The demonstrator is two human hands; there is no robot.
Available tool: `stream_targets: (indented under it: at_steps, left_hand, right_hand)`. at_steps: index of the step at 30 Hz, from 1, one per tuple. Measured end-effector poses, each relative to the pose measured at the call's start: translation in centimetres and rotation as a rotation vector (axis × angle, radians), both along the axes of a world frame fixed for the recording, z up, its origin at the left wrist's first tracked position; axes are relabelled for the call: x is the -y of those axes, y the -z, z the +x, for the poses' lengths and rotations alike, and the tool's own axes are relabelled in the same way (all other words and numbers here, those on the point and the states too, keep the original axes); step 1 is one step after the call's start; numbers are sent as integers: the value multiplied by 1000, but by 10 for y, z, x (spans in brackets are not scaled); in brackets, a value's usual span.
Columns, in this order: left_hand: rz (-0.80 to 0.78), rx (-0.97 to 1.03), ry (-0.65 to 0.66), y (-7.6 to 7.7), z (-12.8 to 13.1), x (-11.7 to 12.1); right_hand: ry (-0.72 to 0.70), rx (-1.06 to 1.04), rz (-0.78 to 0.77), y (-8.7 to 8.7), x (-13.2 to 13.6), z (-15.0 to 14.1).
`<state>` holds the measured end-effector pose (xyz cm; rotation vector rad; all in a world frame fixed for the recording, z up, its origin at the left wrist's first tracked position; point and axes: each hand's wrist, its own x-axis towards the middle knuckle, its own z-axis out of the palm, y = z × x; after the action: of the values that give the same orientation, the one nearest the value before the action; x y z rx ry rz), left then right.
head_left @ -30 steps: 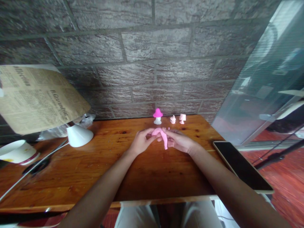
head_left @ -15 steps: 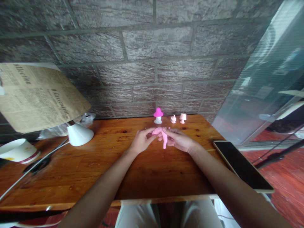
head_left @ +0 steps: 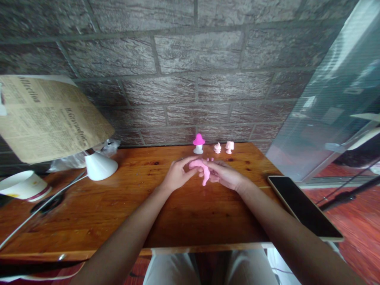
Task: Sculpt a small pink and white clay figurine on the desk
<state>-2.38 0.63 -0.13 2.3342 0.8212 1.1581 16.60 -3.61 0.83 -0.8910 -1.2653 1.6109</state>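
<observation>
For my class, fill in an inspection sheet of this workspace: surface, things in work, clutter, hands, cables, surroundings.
Surface: wooden table, dark knots showing.
Things in work: pink piece, its lower end hanging free; beyond it, pink-topped figure, pale pink figure and lamp-shaped figure.
Clutter: paper cup, black-handled scissors, lamp and plastic bag at left; dark-screened device at right.
Hands: left hand and right hand both hold the pink piece.
Cables: white cable runs from the lamp's base across the scissors.
Surroundings: brick-patterned wall behind, glass panel at right.
</observation>
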Motion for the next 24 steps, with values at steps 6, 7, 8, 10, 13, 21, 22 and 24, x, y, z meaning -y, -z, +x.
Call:
stream_targets:
  at_steps: [6, 7, 8, 10, 13, 21, 22, 24]
  left_hand:
    - [-23, -28, 36, -2, -1, 2]
    - [-18, -30, 31, -2, -1, 2]
    - [-9, -28, 27, -3, -1, 2]
    - [5, -27, 22, -2, -2, 2]
    - [-6, -49, 10, -1, -1, 2]
    - [37, 3, 72, -4, 1, 4]
    - [39, -1, 65, -5, 1, 5]
    - [44, -5, 39, -5, 1, 5]
  right_hand:
    - [8, 27, -8, -1, 1, -1]
    - [9, 28, -8, -2, 2, -2]
    - [11, 25, -7, -2, 2, -2]
    - [16, 19, -5, -3, 2, -3]
    - [19, 28, -15, -4, 3, -4]
    - [15, 34, -34, -2, 2, -5]
    - [7, 32, -31, -1, 2, -5]
    - [2, 31, -19, 0, 2, -5]
